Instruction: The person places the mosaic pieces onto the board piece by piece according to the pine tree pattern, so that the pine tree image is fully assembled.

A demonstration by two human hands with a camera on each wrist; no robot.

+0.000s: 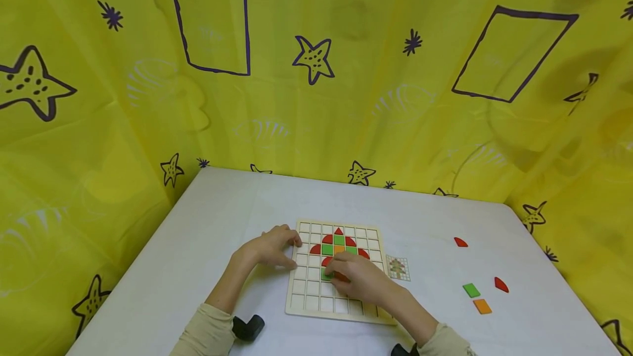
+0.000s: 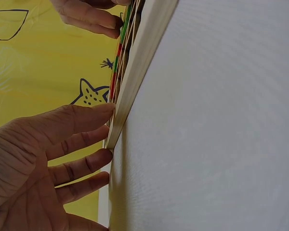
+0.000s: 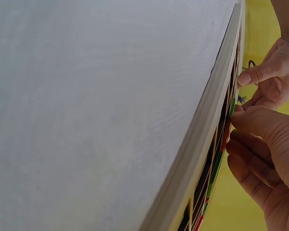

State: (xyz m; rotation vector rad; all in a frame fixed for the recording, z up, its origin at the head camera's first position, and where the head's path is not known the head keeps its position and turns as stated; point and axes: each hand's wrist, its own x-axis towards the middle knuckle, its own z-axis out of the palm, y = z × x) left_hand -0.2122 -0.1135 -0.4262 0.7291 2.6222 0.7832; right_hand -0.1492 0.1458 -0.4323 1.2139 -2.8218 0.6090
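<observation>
A wooden grid board [image 1: 299,302] lies on the white table, with red, green and orange flat tiles set in its cells in a tree-like pattern. My left hand [image 1: 275,246] rests at the board's left edge, thumb and fingers spread and touching the rim, as the left wrist view [image 2: 62,154] also shows. Over the board's middle, my right hand [image 1: 361,276] pinches a green square tile [image 1: 326,274] at a cell, thumb and forefinger together. Its underside is hidden by the fingers. In the right wrist view the right hand [image 3: 267,149] has its fingertips at the board's surface.
A small printed pattern card [image 1: 398,268] lies against the board's right side. Farther right are loose tiles: a red quarter-round [image 1: 461,242], another red quarter-round [image 1: 501,284], a green square [image 1: 471,290] and an orange square [image 1: 482,306]. Yellow curtains [image 1: 366,98] surround the table.
</observation>
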